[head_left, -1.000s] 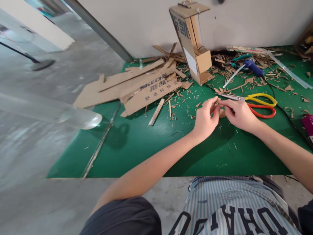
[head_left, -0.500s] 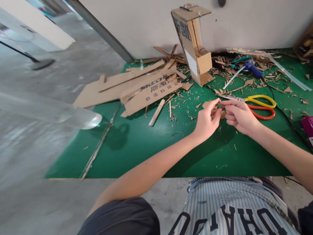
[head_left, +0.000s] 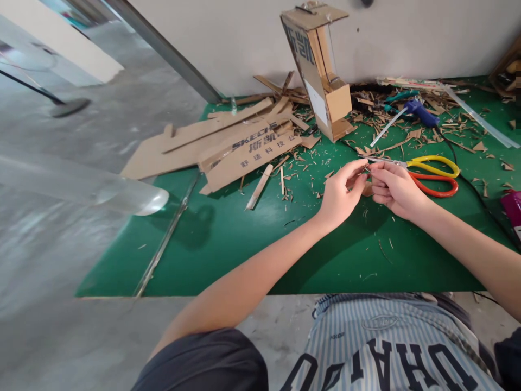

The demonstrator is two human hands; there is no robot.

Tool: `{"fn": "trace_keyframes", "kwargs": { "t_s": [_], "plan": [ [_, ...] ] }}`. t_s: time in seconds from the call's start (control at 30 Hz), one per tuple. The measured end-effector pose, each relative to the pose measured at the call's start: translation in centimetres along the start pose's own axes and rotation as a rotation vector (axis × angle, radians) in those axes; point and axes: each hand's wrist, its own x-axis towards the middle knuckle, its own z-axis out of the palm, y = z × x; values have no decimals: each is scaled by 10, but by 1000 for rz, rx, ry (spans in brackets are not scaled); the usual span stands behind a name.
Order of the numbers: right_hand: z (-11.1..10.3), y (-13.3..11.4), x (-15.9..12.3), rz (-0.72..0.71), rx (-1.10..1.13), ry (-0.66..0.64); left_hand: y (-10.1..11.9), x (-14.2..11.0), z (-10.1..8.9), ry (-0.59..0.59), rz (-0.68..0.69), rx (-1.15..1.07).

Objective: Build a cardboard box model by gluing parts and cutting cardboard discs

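Note:
Over the green table (head_left: 252, 255), my left hand (head_left: 342, 193) and my right hand (head_left: 396, 187) meet fingertip to fingertip. Both are closed in a pinch at a small thin piece, too small and too covered by the fingers to name. Just behind my right hand lie scissors (head_left: 433, 164) with one yellow and one red handle; their blades point left, partly behind the fingers. Farther back stands an upright cardboard structure (head_left: 315, 81) with a box-like ledge at its front. Cardboard shreds and thin slivers are scattered around it.
A blue glue gun (head_left: 423, 113) with a clear stick lies back right, its black cord running toward the right edge. Printed cardboard sheets (head_left: 252, 152) are piled left of the structure. A purple object (head_left: 511, 210) sits at the right edge. Clear glue sticks (head_left: 482, 119) lie behind.
Both hands have shifted very slightly left and up, and the fingertips have changed their hold a little. The camera view has moved slightly; the other things stay in place.

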Motion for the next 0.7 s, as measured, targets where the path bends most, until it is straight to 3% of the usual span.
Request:
{"fn": "trace_keyframes", "kwargs": {
  "t_s": [0.13, 0.27, 0.37, 0.53, 0.7],
  "plan": [
    [-3, 7, 3, -146, -152, -4, -4, 1, -2, -55, 65, 4],
    [-8, 16, 4, -451, -454, 76, -7, 8, -13, -27, 70, 13],
    [-11, 17, 2, -620, -685, 149, -11, 18, -30, 30, 84, 249],
    [-14, 13, 3, -602, -765, 154, -13, 29, -46, -230, 20, 797],
    [-17, 16, 6, -558, -776, 112, -10, 29, -45, -254, -29, 740]
  ]
}}
